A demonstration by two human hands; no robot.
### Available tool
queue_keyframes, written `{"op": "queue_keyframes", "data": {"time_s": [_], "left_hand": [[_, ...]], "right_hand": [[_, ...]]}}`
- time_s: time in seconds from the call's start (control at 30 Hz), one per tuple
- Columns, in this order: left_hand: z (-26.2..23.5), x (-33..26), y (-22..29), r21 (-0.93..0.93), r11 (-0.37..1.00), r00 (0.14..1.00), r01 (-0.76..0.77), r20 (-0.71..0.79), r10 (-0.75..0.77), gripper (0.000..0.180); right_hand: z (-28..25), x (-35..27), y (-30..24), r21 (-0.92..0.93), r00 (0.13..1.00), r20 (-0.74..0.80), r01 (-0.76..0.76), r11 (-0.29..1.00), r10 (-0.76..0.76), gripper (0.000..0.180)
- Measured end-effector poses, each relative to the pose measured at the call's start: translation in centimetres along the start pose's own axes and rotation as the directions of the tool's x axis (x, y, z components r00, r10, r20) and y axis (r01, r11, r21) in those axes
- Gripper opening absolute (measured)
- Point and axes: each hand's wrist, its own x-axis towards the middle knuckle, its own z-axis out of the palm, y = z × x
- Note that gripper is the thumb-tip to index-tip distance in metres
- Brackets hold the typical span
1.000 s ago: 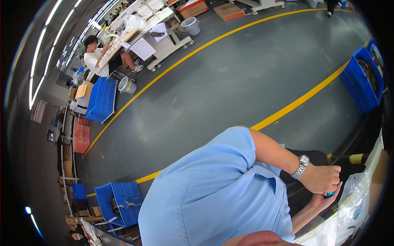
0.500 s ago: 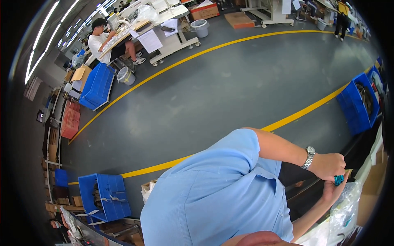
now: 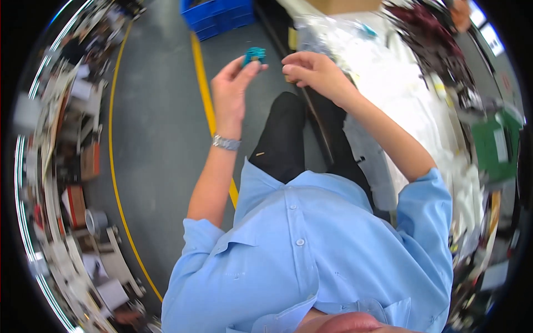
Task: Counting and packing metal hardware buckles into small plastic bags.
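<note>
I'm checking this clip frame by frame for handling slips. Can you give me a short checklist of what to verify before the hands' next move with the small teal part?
1. Teal part pinched at the left hand fingertips: ok.
2. Right hand close to the part, fingers curled: ok; whether it holds anything: cannot tell.
3. Hands over the table: not ok, they are above the grey floor beside it.
4. Part's type and condition: cannot tell, too small and blurred.
5. Wristwatch away from the part: ok.

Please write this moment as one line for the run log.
left hand: holds small teal part at fingertips | right hand: closed, beside it, contents unclear
</note>
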Motion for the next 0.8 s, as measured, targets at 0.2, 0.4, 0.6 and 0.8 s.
{"op": "queue_keyframes", "data": {"time_s": [0.2,0.4,0.6,0.8], "left_hand": [[0.9,4.9,-4.3,-0.034,0.978,0.974,0.207,0.105,-0.202,0.028],[6.8,10.0,-5.9,-0.004,0.945,0.891,0.327,0.336,-0.307,0.026],[13.5,14.5,-9.7,0.396,0.898,0.769,0.193,0.507,-0.389,0.026],[19.6,18.8,-20.3,-0.146,0.945,0.635,-0.294,0.709,0.307,0.041]], "right_hand": [[-7.3,-5.9,1.6,-0.787,0.754,-0.358,0.074,0.612,-0.550,0.048],[-6.0,-1.7,2.1,-0.929,0.778,-0.306,-0.118,0.351,-0.549,0.090],[-8.4,0.2,3.3,-0.859,0.755,-0.425,-0.162,0.486,-0.500,0.071],[-8.7,2.2,1.4,-0.886,0.697,-0.386,-0.098,0.452,-0.604,0.042]]}}
